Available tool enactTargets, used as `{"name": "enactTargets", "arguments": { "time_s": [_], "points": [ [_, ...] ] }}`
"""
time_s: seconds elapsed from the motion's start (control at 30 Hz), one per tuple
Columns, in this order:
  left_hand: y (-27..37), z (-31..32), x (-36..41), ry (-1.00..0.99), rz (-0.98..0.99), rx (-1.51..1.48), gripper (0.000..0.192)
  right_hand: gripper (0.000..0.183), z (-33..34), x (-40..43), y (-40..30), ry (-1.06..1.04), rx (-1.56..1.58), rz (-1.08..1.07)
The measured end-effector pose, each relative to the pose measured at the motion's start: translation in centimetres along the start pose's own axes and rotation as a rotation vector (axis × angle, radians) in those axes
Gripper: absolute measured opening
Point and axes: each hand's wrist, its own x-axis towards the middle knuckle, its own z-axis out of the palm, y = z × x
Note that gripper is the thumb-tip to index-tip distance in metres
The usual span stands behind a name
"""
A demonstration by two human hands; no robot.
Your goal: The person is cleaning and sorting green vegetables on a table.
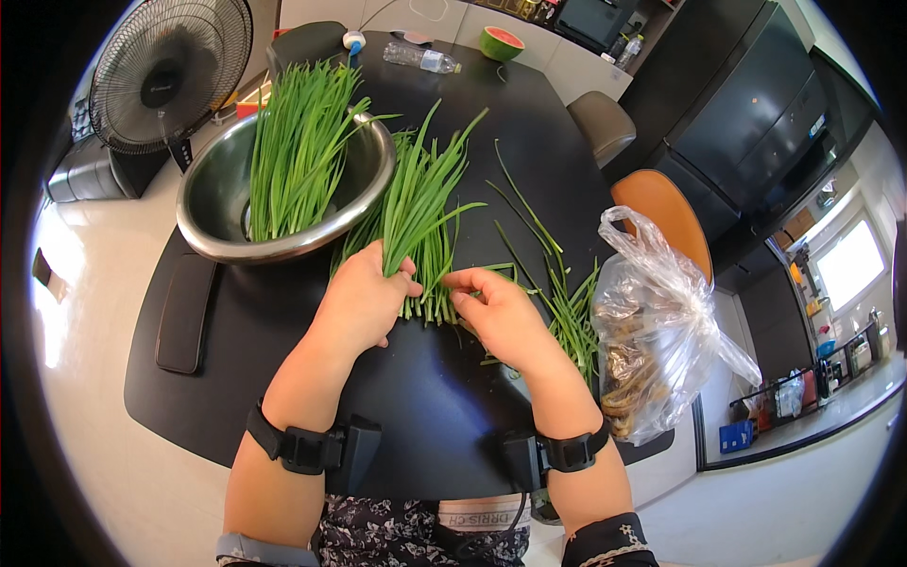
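Note:
Several garlic chive stalks (417, 220) are gripped near their base in my left hand (368, 294), their leaves pointing away from me. Under and beside them lies a pile of chives (429, 290) on the black table (418, 383), cut ends towards me. My right hand (496, 312) is at the right edge of this pile, thumb and forefinger close together; whether a thin stalk is between them cannot be told. A steel bowl (212, 237) beyond my left hand holds a large bunch of chives (301, 156). Loose chives (570, 326) are scattered to the right of my right hand.
A knotted clear plastic bag (652, 333) with brownish contents stands at the right edge. A dark flat case (186, 312) lies at left. Farther back are a plastic bottle (421, 58) and a cut watermelon (502, 44). A fan (170, 78) and chairs (662, 212) surround the table.

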Motion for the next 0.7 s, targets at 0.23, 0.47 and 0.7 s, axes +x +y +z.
{"name": "enactTargets", "arguments": {
  "time_s": [0.23,0.47,0.7],
  "points": [
    [-0.7,0.4,0.5,-0.003,-0.001,-0.066,0.017,0.027,0.2,-0.4,-0.6,0.027,-0.083,0.060],
    [-0.2,1.2,-0.1,-0.058,0.046,-0.072,0.015,0.033,0.1,0.0,-0.7,0.054,-0.099,0.069],
    [-1.1,1.9,0.3,-0.111,0.070,-0.141,0.014,0.027,-0.1,0.2,-0.6,0.136,-0.029,0.039]
  ]
}}
